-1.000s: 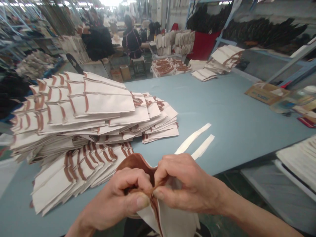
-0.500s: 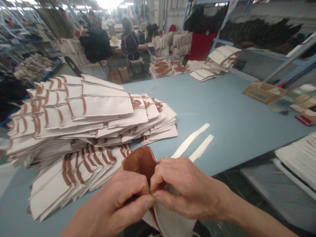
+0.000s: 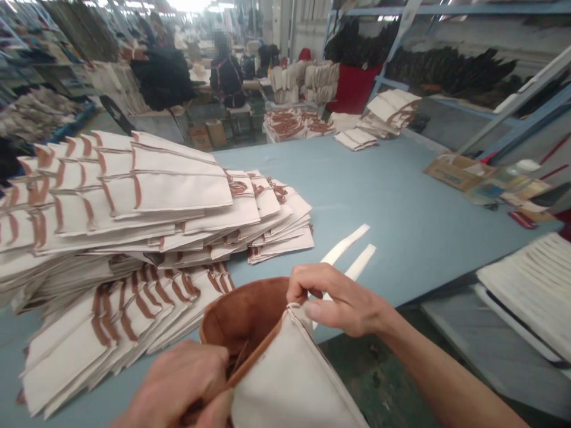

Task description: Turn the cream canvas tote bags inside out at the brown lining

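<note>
Head view, cream piece: here it is, the cream piece (image 3: 289, 368) right between my hands, mouth gaping, brown lining (image 3: 243, 309) showing, off the near edge of the surface (image 3: 401, 202).
Right hand: my right hand (image 3: 336, 297) has the far corner of the rim, nipped between thumb and bent forefinger.
Left hand: my left hand (image 3: 182, 380) is closed on the near end of the rim, thumb low, knuckles up by the lining.
Hard to see: left fingers blurred, their tips lost in the folds; the piece's lower end runs out of the frame, and the mouth's depth is in shadow.
White strips: two white strips (image 3: 360, 261) lie just past my right hand, which covers their near ends.
Big stack: cream-and-brown pieces (image 3: 178, 190) heaped ahead on the left, crowding that side, with a fanned pile (image 3: 66, 351) spread beside my left forearm.
Far right: a cardboard box (image 3: 450, 172) and a clear container (image 3: 486, 187) at the surface's edge.
Background: a seated person (image 3: 227, 80), hazy.
</note>
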A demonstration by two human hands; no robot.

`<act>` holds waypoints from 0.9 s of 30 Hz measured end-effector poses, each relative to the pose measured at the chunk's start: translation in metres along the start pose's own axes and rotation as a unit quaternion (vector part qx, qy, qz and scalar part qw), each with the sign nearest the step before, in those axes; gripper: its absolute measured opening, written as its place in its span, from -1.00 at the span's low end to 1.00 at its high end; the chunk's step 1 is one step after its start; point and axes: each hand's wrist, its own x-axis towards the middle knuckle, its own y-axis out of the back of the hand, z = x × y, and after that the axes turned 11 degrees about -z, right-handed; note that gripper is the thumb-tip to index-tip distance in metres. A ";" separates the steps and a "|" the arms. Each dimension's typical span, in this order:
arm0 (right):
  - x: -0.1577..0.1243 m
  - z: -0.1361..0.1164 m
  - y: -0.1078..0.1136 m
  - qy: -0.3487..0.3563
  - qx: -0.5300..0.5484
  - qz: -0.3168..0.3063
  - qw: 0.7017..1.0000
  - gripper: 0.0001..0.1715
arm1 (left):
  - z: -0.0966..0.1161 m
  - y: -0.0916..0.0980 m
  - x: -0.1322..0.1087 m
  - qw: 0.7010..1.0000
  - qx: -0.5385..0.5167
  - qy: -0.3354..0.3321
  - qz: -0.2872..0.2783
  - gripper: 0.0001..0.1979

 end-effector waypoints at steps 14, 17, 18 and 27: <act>0.022 -0.030 -0.017 0.055 -0.002 -0.002 0.998 -0.84 | -0.007 0.021 0.038 0.975 -0.166 0.057 -0.134 -0.45; 0.020 -0.028 -0.018 0.034 -0.003 -0.007 0.999 -0.85 | -0.008 0.016 0.040 0.968 -0.196 0.076 -0.138 -0.36; 0.019 -0.027 -0.018 0.026 -0.004 -0.008 1.000 -0.85 | -0.010 0.014 0.039 0.966 -0.202 0.086 -0.137 -0.35; 0.012 -0.028 -0.025 -0.003 -0.019 -0.008 1.000 -0.84 | -0.001 0.009 0.038 0.955 -0.223 0.149 -0.124 -0.71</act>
